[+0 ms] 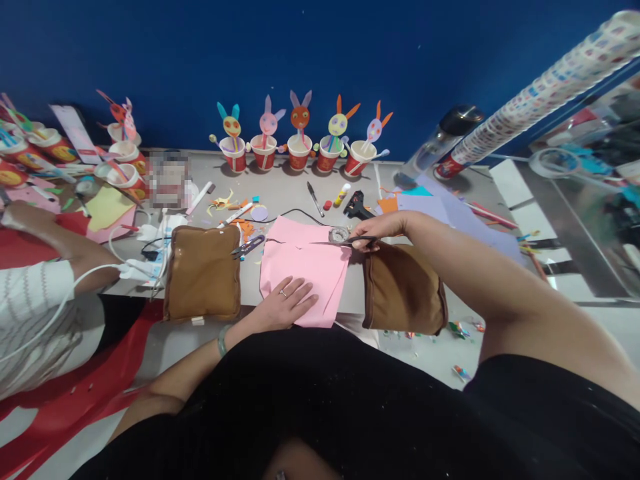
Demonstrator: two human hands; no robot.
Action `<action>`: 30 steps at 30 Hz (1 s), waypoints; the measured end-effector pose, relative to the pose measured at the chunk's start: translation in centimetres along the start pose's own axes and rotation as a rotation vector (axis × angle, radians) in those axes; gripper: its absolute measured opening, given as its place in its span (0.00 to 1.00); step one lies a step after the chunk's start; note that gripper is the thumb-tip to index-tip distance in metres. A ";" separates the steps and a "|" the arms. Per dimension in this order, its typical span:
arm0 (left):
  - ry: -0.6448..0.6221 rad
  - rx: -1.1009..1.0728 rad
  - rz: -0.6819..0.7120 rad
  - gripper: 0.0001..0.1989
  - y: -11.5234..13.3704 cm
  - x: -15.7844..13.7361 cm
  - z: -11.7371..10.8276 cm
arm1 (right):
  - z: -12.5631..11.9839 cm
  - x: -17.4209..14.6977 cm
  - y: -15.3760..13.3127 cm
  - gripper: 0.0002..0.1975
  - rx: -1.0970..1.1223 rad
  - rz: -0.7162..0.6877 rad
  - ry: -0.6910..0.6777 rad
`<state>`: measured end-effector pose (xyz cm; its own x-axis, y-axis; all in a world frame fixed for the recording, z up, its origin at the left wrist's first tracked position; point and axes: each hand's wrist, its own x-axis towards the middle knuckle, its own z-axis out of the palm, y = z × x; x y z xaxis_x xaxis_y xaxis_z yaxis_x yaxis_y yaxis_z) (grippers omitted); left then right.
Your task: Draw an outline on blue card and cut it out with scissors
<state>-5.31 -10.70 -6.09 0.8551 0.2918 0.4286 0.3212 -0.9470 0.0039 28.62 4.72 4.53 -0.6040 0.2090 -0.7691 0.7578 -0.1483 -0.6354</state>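
A sheet of pink paper (pixel 305 267) lies on the table in front of me, with a dark slit in its left upper part and an uneven upper edge. My left hand (pixel 289 301) rests flat on its lower part, fingers spread. In my right hand (pixel 380 230) is a pair of scissors (pixel 364 239), held by the dark handles. Their thin blades point left across the upper part of the paper. Whether the blades are apart, I cannot tell. Just behind them sits a small round grey-and-white thing (pixel 339 235).
Brown cushions (pixel 204 273) flank the paper, the right one (pixel 405 287) under my forearm. Behind are a black glue gun (pixel 357 205), glue stick (pixel 343 194), pen (pixel 315 199) and several red cups (pixel 300 153) with paper rabbits. A co-worker's arm (pixel 65 240) reaches in at left, near white cables.
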 end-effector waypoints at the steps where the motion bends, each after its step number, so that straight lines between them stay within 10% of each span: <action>1: -0.006 -0.009 -0.006 0.24 0.0 0.0 0.1 | 0.0 0.0 0.1 0.35 0.000 -0.009 0.006; 30: 0.162 0.062 0.029 0.19 0.2 0.2 0.1 | -0.5 1.5 -1.7 0.33 -0.031 0.022 -0.072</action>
<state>-5.04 -10.85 -6.11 0.7891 0.2343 0.5679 0.3262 -0.9431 -0.0641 26.56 5.74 4.48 -0.6025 0.1357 -0.7865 0.7776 -0.1221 -0.6168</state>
